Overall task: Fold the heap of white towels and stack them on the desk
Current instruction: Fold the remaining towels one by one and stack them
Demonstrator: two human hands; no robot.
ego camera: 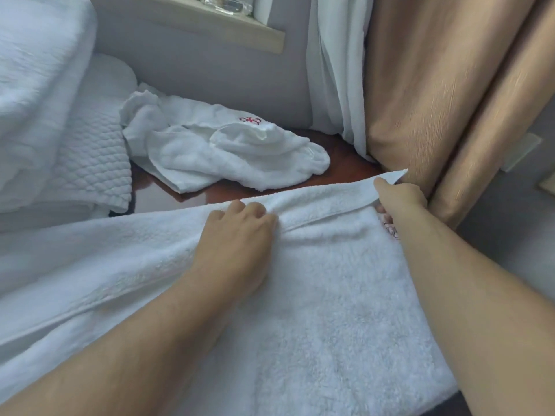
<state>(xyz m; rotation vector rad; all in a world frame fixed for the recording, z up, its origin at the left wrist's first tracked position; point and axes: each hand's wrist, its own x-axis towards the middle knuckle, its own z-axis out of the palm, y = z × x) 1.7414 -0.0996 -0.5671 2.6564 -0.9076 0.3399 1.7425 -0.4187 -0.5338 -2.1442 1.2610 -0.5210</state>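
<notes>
A large white towel (330, 295) lies spread across the near part of the dark wooden desk (339, 172). My left hand (237, 232) rests on its far edge with fingers curled into the fabric. My right hand (399, 196) pinches the towel's far right corner, which sticks up beside the curtain. A red embroidered logo (392, 231) shows next to my right wrist. Further back on the desk lies a crumpled heap of white towels (222, 148), one with a red logo.
A bed with white quilted bedding (60, 139) stands at the left. Tan curtains (435, 100) and a white sheer curtain (336, 70) hang at the right. A windowsill (240, 28) with clear glass items runs along the back wall.
</notes>
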